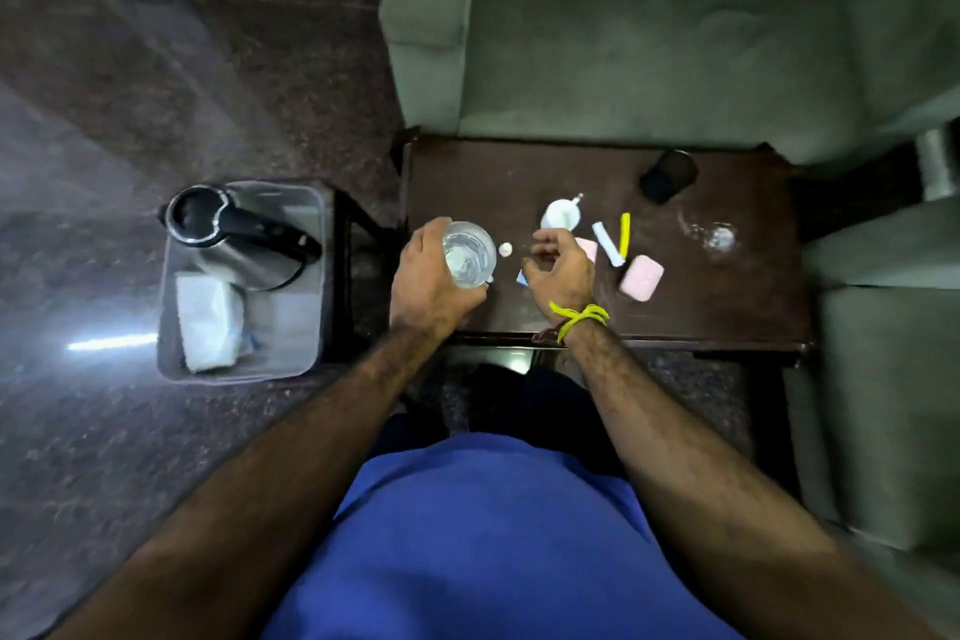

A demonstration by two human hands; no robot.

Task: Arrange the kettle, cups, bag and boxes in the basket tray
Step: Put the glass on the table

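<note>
Left hand [426, 283] grips a glass cup [468, 253] over the dark table [727, 307]; right hand [558, 265] half-open, empty.

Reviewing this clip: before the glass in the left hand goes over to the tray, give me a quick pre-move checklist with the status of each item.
1. Left hand wrapped around glass cup: ok.
2. Cup upright: ok.
3. Cup empty: cannot tell.
4. Free floor in basket tray beside kettle and white bag: ok.
5. Right hand clear of the cup: ok.
6. Right hand's grip on small items: cannot tell.
</note>
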